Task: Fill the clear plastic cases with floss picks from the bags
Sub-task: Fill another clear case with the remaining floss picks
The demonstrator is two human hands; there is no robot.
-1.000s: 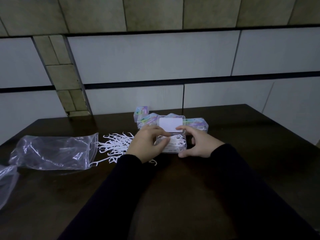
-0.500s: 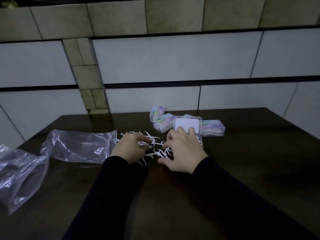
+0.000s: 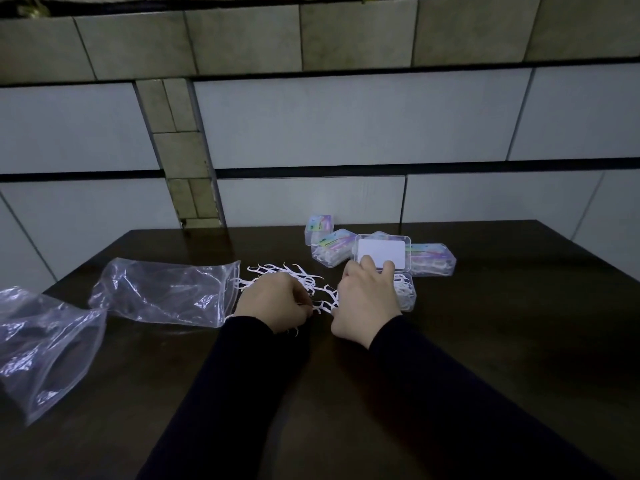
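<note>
On the dark desk (image 3: 485, 341), bare room spreads toward its right edge and toward me. My left hand (image 3: 273, 304) curls around floss picks (image 3: 294, 273) from the loose pile; my right hand (image 3: 367, 303) rests with bent fingers over the open clear case (image 3: 407, 292), its grip hidden. Filled cases (image 3: 433, 263) crowd close behind, and two bags (image 3: 166, 292) lie left.
</note>
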